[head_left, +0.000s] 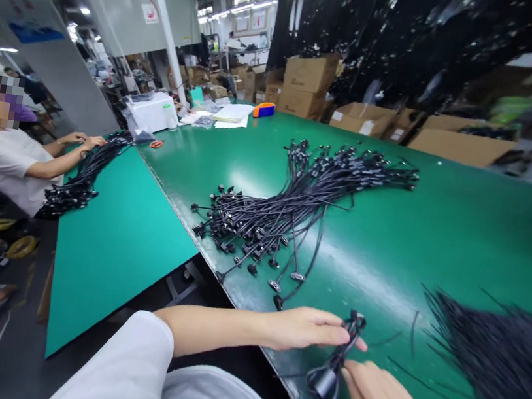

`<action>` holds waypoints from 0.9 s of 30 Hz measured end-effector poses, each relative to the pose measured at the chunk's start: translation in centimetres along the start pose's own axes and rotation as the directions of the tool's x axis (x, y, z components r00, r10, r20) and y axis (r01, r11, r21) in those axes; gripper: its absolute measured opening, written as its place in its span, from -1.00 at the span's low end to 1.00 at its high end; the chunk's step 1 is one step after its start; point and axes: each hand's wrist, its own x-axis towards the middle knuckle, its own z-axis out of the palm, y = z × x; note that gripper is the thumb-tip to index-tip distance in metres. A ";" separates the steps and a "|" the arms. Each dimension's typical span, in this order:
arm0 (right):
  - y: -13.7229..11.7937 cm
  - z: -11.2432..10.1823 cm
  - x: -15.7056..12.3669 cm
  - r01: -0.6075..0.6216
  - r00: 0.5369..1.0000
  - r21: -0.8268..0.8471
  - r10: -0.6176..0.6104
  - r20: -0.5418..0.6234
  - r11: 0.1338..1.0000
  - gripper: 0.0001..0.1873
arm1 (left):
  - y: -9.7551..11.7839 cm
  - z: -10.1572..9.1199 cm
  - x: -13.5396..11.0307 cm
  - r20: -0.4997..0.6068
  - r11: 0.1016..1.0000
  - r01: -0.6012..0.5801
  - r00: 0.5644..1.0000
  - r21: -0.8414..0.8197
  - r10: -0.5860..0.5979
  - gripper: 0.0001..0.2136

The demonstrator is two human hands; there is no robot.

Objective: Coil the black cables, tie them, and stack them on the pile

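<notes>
Over the table's near edge, my left hand [310, 330] closes its thumb and fingers on the upper part of a black cable [330, 383] that is folded into a small coil. The cable's connector end sticks up above these fingers, and a loop hangs below with a dark, shiny cylindrical part in it. My right hand [379, 397] is pinched at the middle of the same coil, from the right. Whether it also holds a thin tie there is too small to tell. To the right lies a pile of thin black strips [496, 357], with a few loose ones nearer my hands.
A large heap of black cables with connectors [289, 209] lies across the green table [491, 218]. At the left, another person [9, 157] handles a cable bundle [86, 174] on a lower green board [115, 251]. Cardboard boxes [307, 83] stand behind, near a tape roll [264, 110].
</notes>
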 end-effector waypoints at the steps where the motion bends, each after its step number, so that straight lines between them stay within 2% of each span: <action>1: -0.1 -0.2 0.4 -0.049 0.999 0.047 0.048 0.026 0.998 -0.79 | 0.5 -0.3 -0.5 -0.009 0.990 -0.103 0.994 0.100 0.104 -0.62; 3: -0.3 -0.6 1.2 -0.188 0.982 0.173 0.183 0.040 0.967 -0.70 | 1.3 -0.3 -1.7 0.044 0.898 -0.276 0.959 0.343 0.278 -0.64; 4: -0.4 -0.9 1.4 -0.267 0.963 0.243 0.247 0.110 0.933 -0.67 | 1.5 0.0 -2.2 0.112 0.835 -0.348 0.936 0.427 0.333 -0.63; 6: -0.5 -1.2 1.7 -0.399 0.916 0.353 0.358 0.178 0.846 -0.63 | 1.1 0.7 -3.3 0.250 0.744 -0.477 0.879 0.469 0.406 -0.55; 8: -0.4 -1.3 1.7 -0.435 0.901 0.402 0.389 0.193 0.806 -0.65 | 0.2 1.3 -4.1 0.281 0.731 -0.526 0.850 0.434 0.445 -0.52; 9: -0.3 -1.3 1.6 -0.429 0.903 0.404 0.392 0.175 0.808 -0.66 | -0.4 1.6 -4.3 0.270 0.755 -0.514 0.857 0.407 0.438 -0.55; 11: -0.2 -1.1 1.3 -0.384 0.921 0.401 0.376 0.101 0.832 -0.70 | -1.4 2.0 -4.4 0.191 0.848 -0.429 0.902 0.312 0.387 -0.68; 13: -0.4 -1.0 0.8 -0.314 0.938 0.379 0.346 -0.015 0.870 -0.71 | -2.0 2.6 -4.1 0.039 0.947 -0.293 0.956 0.134 0.290 -0.83; 14: -0.7 -0.9 0.6 -0.279 0.944 0.345 0.322 -0.074 0.896 -0.71 | -2.0 3.0 -3.9 -0.041 0.975 -0.223 0.974 0.019 0.224 -0.84; 16: -1.2 -0.6 0.2 -0.231 0.949 0.198 0.265 -0.172 0.953 -0.69 | -1.9 3.8 -3.3 -0.150 0.974 -0.117 0.985 -0.192 0.089 -0.71; 18: -1.7 -0.1 -0.1 -0.230 0.953 -0.046 0.215 -0.214 0.972 -0.67 | -1.6 4.4 -2.6 -0.181 0.950 -0.053 0.983 -0.308 -0.004 -0.63; 20: -2.1 0.7 -0.3 -0.255 0.956 -0.266 0.200 -0.215 0.930 -0.69 | -1.4 4.6 -2.2 -0.184 0.948 -0.038 0.983 -0.315 -0.022 -0.64; 22: -2.4 1.7 -0.4 -0.287 0.953 -0.363 0.224 -0.206 0.887 -0.66 | -1.5 4.5 -1.9 -0.173 0.963 -0.049 0.985 -0.264 0.002 -0.68; 24: -2.6 2.6 -0.4 -0.330 0.942 -0.360 0.279 -0.186 0.872 -0.55 | -1.6 4.2 -1.7 -0.135 0.978 -0.058 0.990 -0.200 0.032 -0.71; 27: -2.6 3.1 -0.3 -0.419 0.907 -0.328 0.408 -0.107 0.846 -0.64 | -1.6 3.7 -1.6 -0.066 0.991 -0.056 0.997 -0.121 0.048 -0.65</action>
